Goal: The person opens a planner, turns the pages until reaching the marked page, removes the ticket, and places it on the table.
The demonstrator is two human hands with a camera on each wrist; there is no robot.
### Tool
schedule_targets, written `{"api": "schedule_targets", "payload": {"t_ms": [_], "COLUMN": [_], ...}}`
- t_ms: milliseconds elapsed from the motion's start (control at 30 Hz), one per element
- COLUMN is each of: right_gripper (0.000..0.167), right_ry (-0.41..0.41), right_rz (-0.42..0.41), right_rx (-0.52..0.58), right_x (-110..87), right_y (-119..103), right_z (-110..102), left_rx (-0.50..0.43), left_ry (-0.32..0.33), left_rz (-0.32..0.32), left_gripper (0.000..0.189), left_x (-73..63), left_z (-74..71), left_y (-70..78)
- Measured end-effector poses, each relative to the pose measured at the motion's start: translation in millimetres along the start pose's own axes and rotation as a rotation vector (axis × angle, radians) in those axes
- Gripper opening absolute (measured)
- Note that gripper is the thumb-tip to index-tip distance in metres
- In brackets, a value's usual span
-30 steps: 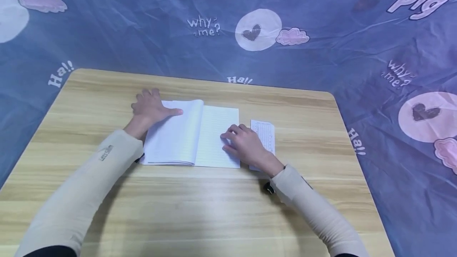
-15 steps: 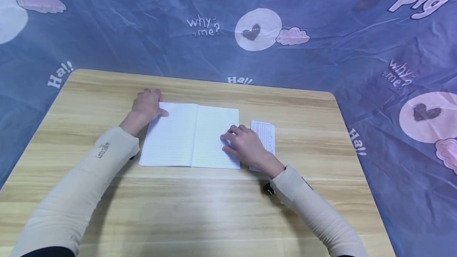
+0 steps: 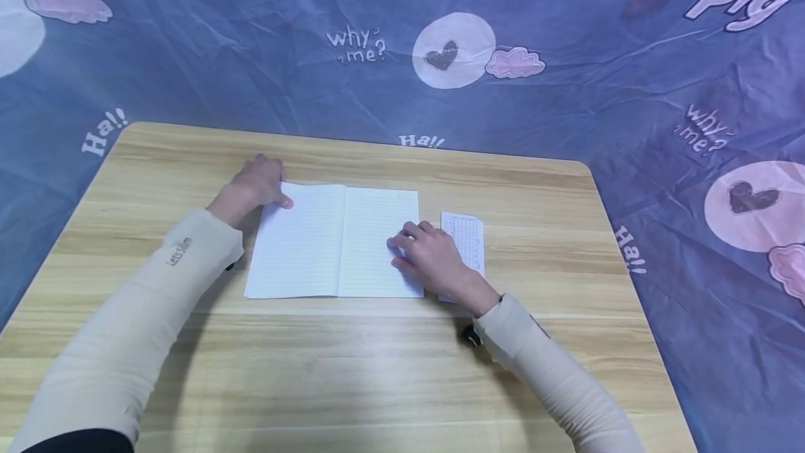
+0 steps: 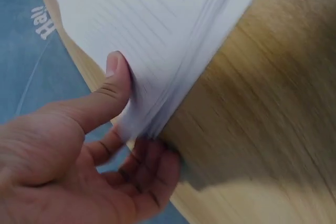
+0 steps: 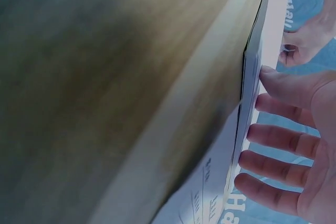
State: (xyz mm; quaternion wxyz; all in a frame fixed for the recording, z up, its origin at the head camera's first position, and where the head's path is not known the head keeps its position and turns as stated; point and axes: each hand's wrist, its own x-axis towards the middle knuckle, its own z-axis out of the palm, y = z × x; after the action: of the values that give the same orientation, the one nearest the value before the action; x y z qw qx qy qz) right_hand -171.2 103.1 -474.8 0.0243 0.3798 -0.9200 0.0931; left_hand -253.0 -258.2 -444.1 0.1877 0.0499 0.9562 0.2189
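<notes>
An open notebook (image 3: 298, 250) with lined pages lies flat on the wooden table. At its far left corner, my left hand (image 3: 254, 184) has the thumb over the top page. The left wrist view shows that thumb (image 4: 121, 74) on the paper and the other fingers curled at the edge of the page stack, pinching the corner. My right hand (image 3: 434, 257) rests its fingertips on the right page near the outer edge. Its fingers (image 5: 278, 163) are spread and loosely bent in the right wrist view, with nothing held.
A narrow printed sheet with a grid (image 3: 465, 236) lies right of the notebook, partly under the right hand and wrist. The wooden table (image 3: 352, 369) has rounded far corners. A blue patterned cloth (image 3: 264, 40) hangs behind it.
The curled-over left-hand pages have come down flat, showing lined paper. My left hand has drawn slightly left to the notebook's outer corner. The right hand has stayed almost still.
</notes>
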Motion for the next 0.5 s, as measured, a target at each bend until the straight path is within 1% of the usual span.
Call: {"api": "schedule_targets", "payload": {"t_ms": [133, 233, 333, 433, 500], "right_gripper": [0.027, 0.027, 0.027, 0.028, 0.028], "right_ry": [0.016, 0.022, 0.023, 0.023, 0.024], "right_rz": [-0.008, -0.011, -0.012, -0.011, -0.010], "right_rx": [-0.005, -0.008, -0.013, -0.018, -0.023], "right_x": [0.1, 0.3, 0.4, 0.1, 0.0], "right_y": [-1.1, -1.8, -2.4, -2.9, -3.2], "right_z": [0.2, 0.6, 0.7, 0.6, 0.4], "left_rx": [-0.041, -0.005, 0.052, 0.098, 0.106], "left_ry": [0.003, 0.019, 0.032, 0.044, 0.045], "left_rz": [0.031, 0.064, 0.087, 0.086, 0.080], "left_gripper": [0.049, 0.047, 0.050, 0.053, 0.052], "left_x": [-1.5, -0.4, 1.7, 2.7, 2.2], "left_z": [0.7, 2.4, 4.4, 6.0, 7.1], "left_y": [-0.1, -3.0, -4.8, -4.1, -1.8]}}
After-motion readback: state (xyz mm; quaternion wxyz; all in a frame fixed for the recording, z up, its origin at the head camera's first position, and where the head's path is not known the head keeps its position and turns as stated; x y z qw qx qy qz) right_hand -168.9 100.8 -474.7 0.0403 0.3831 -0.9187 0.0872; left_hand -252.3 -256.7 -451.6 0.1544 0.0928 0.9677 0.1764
